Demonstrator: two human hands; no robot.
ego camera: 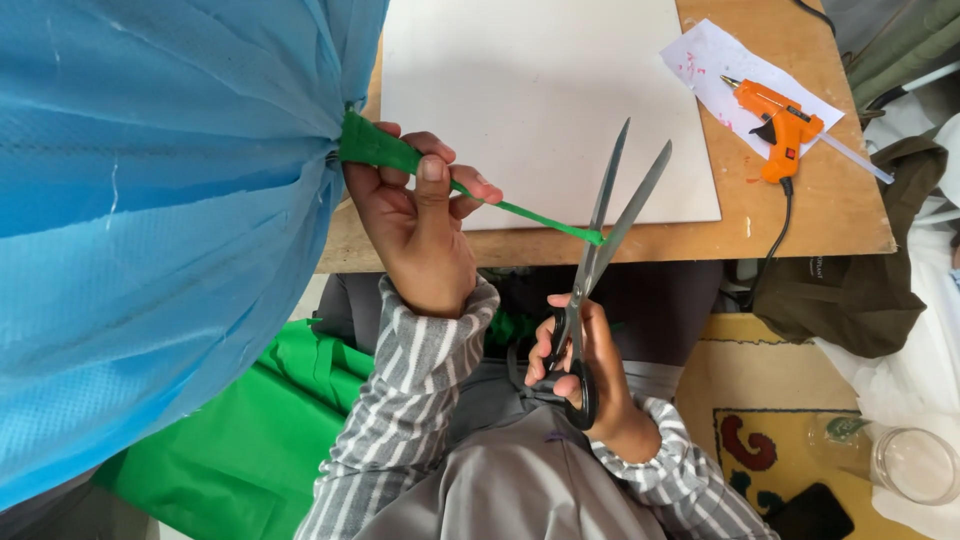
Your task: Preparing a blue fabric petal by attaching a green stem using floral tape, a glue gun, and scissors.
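Observation:
My left hand (415,220) grips the green strip (385,152) where it binds the gathered neck of a big blue fabric bundle (150,200). The strip's thin tail (540,218) runs right to the scissors. My right hand (590,370) holds grey scissors with black handles (600,250). Their blades stand apart with the tail's tip between them near the pivot.
A white board (550,90) lies on the wooden table (840,200). An orange glue gun (780,125) rests on a paper scrap at the far right. Green fabric (250,440) lies below the bundle. A glass jar (905,460) and patterned rug (760,440) sit on the floor.

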